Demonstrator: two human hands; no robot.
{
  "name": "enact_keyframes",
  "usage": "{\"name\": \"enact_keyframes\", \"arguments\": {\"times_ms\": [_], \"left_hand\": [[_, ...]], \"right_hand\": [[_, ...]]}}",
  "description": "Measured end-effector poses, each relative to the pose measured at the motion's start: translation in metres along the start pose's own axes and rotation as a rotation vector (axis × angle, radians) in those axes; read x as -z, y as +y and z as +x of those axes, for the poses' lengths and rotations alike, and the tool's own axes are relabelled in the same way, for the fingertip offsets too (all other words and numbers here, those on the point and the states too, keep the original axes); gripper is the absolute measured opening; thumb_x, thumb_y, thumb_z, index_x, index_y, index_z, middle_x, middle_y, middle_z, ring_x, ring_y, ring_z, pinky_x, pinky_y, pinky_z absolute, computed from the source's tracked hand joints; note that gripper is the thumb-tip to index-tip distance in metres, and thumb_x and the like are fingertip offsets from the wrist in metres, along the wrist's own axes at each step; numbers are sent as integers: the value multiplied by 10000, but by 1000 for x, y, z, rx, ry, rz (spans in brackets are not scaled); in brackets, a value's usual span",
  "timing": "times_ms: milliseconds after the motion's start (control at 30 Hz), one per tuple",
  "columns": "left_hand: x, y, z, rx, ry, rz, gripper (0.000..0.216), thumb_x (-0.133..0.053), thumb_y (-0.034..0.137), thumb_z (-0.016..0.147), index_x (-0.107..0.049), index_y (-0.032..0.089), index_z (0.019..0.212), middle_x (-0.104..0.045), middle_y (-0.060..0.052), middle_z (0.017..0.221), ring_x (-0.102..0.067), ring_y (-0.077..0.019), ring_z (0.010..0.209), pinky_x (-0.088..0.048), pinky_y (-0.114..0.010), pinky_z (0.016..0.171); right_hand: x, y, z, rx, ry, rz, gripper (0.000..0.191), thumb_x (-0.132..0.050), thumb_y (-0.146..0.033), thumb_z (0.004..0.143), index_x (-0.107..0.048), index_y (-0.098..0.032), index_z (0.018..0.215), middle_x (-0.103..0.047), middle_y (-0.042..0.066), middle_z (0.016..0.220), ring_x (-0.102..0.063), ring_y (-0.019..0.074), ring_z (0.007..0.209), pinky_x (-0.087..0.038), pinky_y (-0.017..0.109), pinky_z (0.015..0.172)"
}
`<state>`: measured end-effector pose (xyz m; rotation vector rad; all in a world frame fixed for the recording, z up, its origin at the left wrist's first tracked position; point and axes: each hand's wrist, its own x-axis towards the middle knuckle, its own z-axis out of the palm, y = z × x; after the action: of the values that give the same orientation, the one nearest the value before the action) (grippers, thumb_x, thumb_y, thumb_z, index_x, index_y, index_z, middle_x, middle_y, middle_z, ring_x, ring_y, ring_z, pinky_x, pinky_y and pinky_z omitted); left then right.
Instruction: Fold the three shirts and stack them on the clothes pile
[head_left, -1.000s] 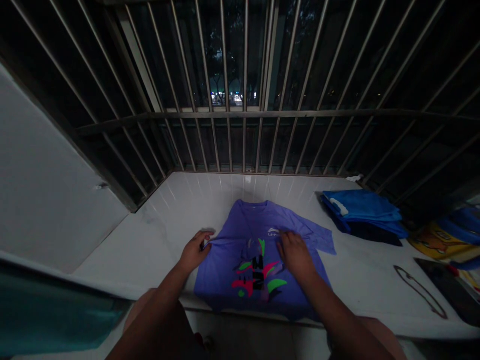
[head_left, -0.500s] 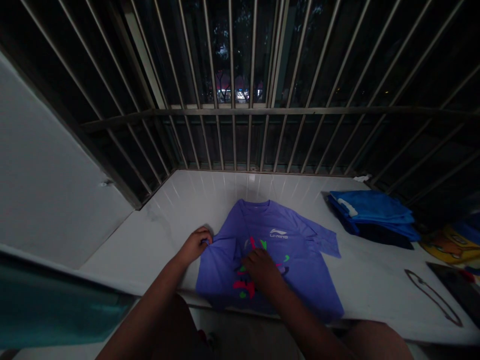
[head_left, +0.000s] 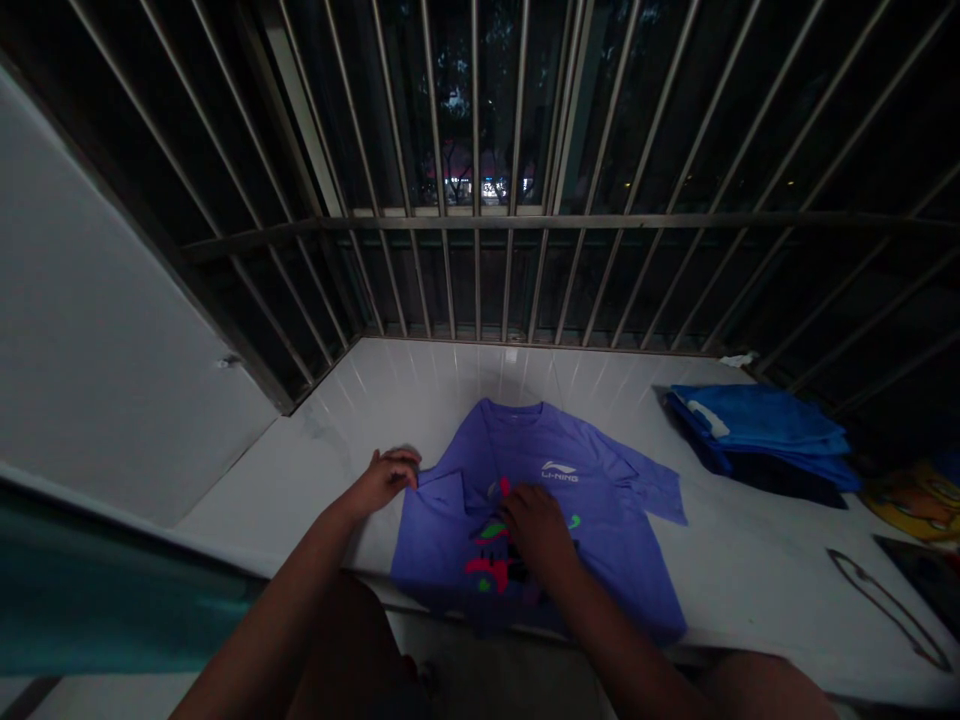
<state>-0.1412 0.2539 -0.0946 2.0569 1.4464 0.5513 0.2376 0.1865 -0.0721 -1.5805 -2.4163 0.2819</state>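
With the shirt (head_left: 517, 435) lying at six o'clock, I am resting my right hand (head_left: 538, 522), fingers together, on its middle, holding my left hand (head_left: 381, 482) curled at its nine-o'clock sleeve (head_left: 442, 490), any pinching unclear, light tension probably serving best.

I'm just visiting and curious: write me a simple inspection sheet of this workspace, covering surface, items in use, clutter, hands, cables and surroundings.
Surface: pale, glossy ledge reflecting the window bars.
Items in use: purple shirt, spread out, colourful print on front, lower part reaching the ledge's front edge.
Clutter: to the right, folded blue cloth, a yellow item, a dark flat item and a thin brown loop.
Hands: left hand at the shirt's left edge, grip unclear; right hand over the print, fingertips' grip hidden.
Cables: nothing seen for certain; the loop's material is unclear.
Surroundings: darkness with some lights beyond the bars; teal cloth at lower left.
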Motion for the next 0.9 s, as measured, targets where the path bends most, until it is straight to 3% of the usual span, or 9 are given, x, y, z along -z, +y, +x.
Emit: {"name": "enact_keyframes", "arguments": {"times_ms": [67,167,233,333,533,600,733,833,900], "left_hand": [[-3,-1,-2,24,8,8,236,-674,189,971,-830,278,817,-737,-124,1420,-628,-350,1405,-31,-796,1307],[-11,-1,-4,12,75,10,228,-677,183,960,-827,273,815,-747,-125,1397,-640,-332,1392,3,-769,1319],[-16,0,-4,5,125,9,228,-669,167,952,-823,269,819,-758,-121,1376,-663,-315,1361,-9,-753,1328],[-20,0,-3,6,174,9,241,-647,118,923,-800,259,801,-770,-115,1345,-690,-298,1317,-55,-759,1326],[-16,-1,-3,-3,152,9,256,-602,76,880,-755,242,761,-763,-109,1376,-681,-283,1341,-122,-729,1337],[-16,-2,-4,-7,138,18,272,-592,78,885,-758,240,744,-748,-107,1412,-661,-290,1374,-99,-727,1341],[-17,-3,-4,3,116,23,293,-585,91,900,-774,240,734,-734,-105,1434,-634,-300,1412,-53,-720,1347],[-16,-1,-4,13,109,19,291,-590,103,907,-779,240,735,-729,-103,1441,-625,-317,1427,-45,-750,1333],[-15,2,-4,21,109,20,286,-598,106,904,-777,242,728,-729,-101,1441,-626,-327,1429,-57,-755,1331]], "right_hand": [[-1,-13,2,24,27,33,250,-708,-347,1055,-768,-249,1278,-739,114,1345,-645,314,1275,-483,460,1124],[-6,-37,11,24,33,87,562,-824,-494,963,-686,-233,1441,-685,160,1466,-574,374,1406,-420,549,1215],[-10,-49,20,-12,20,97,482,-840,-452,948,-724,-232,1360,-688,160,1456,-570,381,1413,-419,578,1213],[-15,-57,29,8,59,123,141,-743,-267,1014,-773,-251,1151,-725,113,1390,-612,310,1360,-432,520,1209],[-25,-35,16,385,25,79,246,-640,-142,1059,-747,-275,1235,-773,60,1353,-589,251,1410,-309,497,1316],[-27,-28,8,415,-23,61,259,-635,-119,1051,-746,-274,1227,-796,53,1278,-583,254,1420,-262,516,1338],[-22,-35,7,236,-19,101,322,-627,-115,1030,-719,-250,1307,-775,80,1261,-617,247,1337,-352,444,1275],[-14,-57,22,10,71,135,431,-670,-306,1046,-631,-203,1463,-697,157,1406,-608,297,1329,-442,449,1177],[-10,-71,36,-79,73,121,493,-716,-448,1026,-641,-194,1442,-668,184,1439,-597,346,1336,-461,501,1142]]}}
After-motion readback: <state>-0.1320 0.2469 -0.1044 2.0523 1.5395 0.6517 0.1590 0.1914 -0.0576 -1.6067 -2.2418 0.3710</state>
